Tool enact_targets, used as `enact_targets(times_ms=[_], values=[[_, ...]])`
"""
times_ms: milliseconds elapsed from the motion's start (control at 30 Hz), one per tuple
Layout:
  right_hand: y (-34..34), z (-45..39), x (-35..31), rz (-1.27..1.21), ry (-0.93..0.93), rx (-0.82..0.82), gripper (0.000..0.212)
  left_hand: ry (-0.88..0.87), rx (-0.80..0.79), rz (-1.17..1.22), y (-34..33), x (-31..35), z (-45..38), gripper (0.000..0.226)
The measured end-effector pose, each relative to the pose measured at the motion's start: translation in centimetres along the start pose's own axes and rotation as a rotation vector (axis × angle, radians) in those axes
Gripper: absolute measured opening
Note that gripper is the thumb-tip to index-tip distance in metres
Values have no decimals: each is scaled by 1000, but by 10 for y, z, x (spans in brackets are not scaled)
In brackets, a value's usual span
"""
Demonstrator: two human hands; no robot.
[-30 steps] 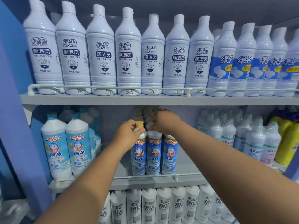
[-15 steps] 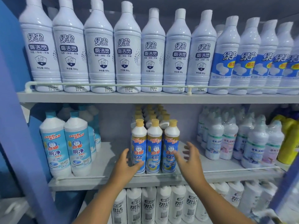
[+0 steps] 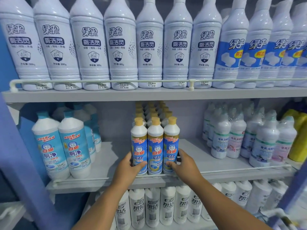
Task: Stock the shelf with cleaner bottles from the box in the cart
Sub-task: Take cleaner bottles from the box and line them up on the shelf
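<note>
Three gold-capped cleaner bottles [image 3: 155, 146] front the grey middle shelf [image 3: 207, 155] at 6 o'clock; left hand [image 3: 127, 168] and right hand [image 3: 185, 165] clasp the outer two, white toilet-cleaner bottles [image 3: 119, 47] at 12

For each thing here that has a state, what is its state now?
Left hand: grips the left front bottle.
Right hand: grips the right front bottle.
Middle front bottle: upright, capped, between the two.
Middle shelf: bare patches beside the yellow-capped rows.
</note>
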State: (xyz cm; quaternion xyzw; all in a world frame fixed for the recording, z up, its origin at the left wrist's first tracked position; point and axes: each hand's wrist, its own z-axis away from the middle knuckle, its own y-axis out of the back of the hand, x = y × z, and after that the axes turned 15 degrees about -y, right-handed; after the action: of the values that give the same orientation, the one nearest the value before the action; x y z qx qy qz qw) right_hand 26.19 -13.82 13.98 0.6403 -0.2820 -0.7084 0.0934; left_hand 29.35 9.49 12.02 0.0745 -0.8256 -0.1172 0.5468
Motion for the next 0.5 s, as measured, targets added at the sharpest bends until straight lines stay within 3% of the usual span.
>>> enact_targets(times_ms=[100,167,233,300,500], values=[[-2,-3,3,-3,6,-2,52,1,4,-9,2,1,-3,47],[-2,-9,8,-1,19,-19,68,-3,-21,-10,4,-1,-7,48],[2,-12,9,-24,29,-98,76,7,-41,4,5,-3,-10,47],[4,-13,8,-35,36,-194,66,24,-46,10,4,-3,-12,46],[-1,-15,14,-73,45,-197,51,17,-57,33,1,-9,-13,54]])
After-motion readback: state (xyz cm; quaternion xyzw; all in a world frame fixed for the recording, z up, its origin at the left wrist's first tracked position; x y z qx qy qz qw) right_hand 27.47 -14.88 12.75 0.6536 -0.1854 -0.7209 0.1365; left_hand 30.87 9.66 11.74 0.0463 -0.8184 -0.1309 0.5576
